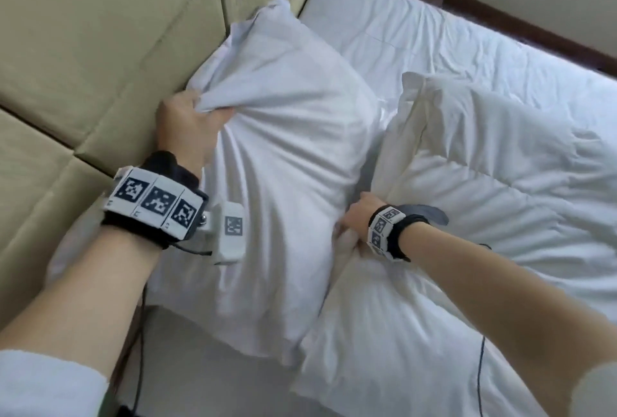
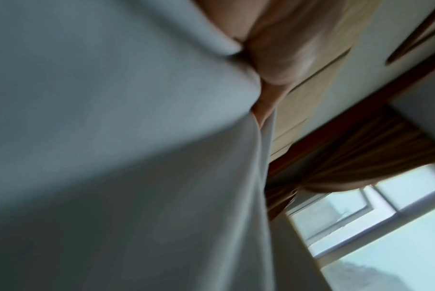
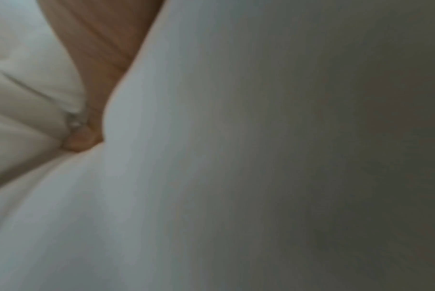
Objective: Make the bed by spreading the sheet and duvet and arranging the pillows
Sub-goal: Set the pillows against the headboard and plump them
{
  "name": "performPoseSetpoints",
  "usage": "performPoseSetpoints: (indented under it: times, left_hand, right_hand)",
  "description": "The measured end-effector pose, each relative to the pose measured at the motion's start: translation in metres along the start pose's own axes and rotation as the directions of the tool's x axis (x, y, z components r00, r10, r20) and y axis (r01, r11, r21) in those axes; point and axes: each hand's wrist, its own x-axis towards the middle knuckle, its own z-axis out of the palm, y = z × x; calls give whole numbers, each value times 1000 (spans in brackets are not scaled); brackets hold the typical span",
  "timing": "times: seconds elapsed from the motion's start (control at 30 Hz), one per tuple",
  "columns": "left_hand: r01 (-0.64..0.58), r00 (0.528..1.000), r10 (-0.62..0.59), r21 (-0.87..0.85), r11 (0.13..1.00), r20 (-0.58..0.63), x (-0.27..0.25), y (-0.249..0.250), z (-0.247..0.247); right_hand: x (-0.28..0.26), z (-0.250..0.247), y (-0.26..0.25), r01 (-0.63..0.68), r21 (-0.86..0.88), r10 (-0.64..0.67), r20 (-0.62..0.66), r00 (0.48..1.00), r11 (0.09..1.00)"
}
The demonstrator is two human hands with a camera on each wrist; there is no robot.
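White bedding is filling most of the head view: a pillow (image 1: 283,163) is lying mid-frame against the beige padded headboard (image 1: 100,32), a rumpled duvet (image 1: 500,183) spreading at right over the sheet (image 1: 417,39). The left hand (image 1: 187,123) is clenching the pillow's upper edge; the right hand (image 1: 359,216) is grasping its lower side. Left wrist view: fingers (image 2: 273,49) are bunching fabric, brown curtains (image 2: 348,157) and a window (image 2: 360,226) showing lower right. Right wrist view: a fingertip (image 3: 84,137) is pressing into blurred cloth.

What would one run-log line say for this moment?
stage: arranging pillows | left hand: grips pillow edge | right hand: grips opposite edge | headboard: beside pillow
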Motion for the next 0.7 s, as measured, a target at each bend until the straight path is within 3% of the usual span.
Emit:
performPoseSetpoints:
  times: [0.1,0.2,0.3,0.4,0.5,0.7]
  left_hand:
    - [-121,991,116,-64,991,-73,-23,56,-38]
    - [-206,975,203,-29,978,-95,-42,70,-60]
    - [-233,972,234,52,971,-10,-52,53,-54]
    - [-217,975,195,283,934,105,-69,11,-34]
    - [-119,990,77,417,901,116,-84,-27,-28]
    - [-53,995,13,437,898,96,-97,-14,-33]
  right_hand:
    - [-24,-41,11,-1,-14,-1,-109,994,1000]
    - [-20,-73,-10,50,-8,-50,-278,959,999]
    - [21,-71,-56,9,224,52,-267,962,975]
    - [49,-53,-95,-40,298,102,-198,975,954]
    - [52,-39,-105,19,371,101,-301,948,929]
    - [12,-22,-84,105,286,26,-418,908,952]
